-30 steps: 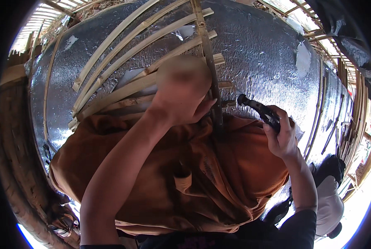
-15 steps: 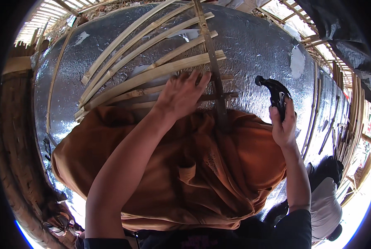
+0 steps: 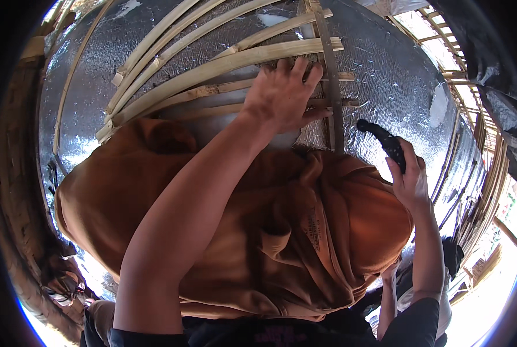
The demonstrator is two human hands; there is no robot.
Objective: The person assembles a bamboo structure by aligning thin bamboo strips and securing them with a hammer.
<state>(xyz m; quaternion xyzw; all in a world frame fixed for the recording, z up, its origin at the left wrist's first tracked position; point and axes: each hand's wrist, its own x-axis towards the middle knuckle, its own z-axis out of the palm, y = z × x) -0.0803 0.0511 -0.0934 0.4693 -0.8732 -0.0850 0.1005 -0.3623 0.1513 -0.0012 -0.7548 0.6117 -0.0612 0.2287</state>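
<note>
This looks like an open-air building site, a structure being framed in bamboo. Split bamboo slats (image 3: 223, 63) are lashed over silver foil insulation sheeting (image 3: 385, 87) (crinkled and bright in the sun), and more bamboo lattice (image 3: 478, 173) runs along the right edge against daylight.

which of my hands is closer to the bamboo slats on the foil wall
Left. Your left hand lies flat on the bamboo slats, fingers touching them. Your right hand is off to their right, lower, gripping a black tool.
</note>
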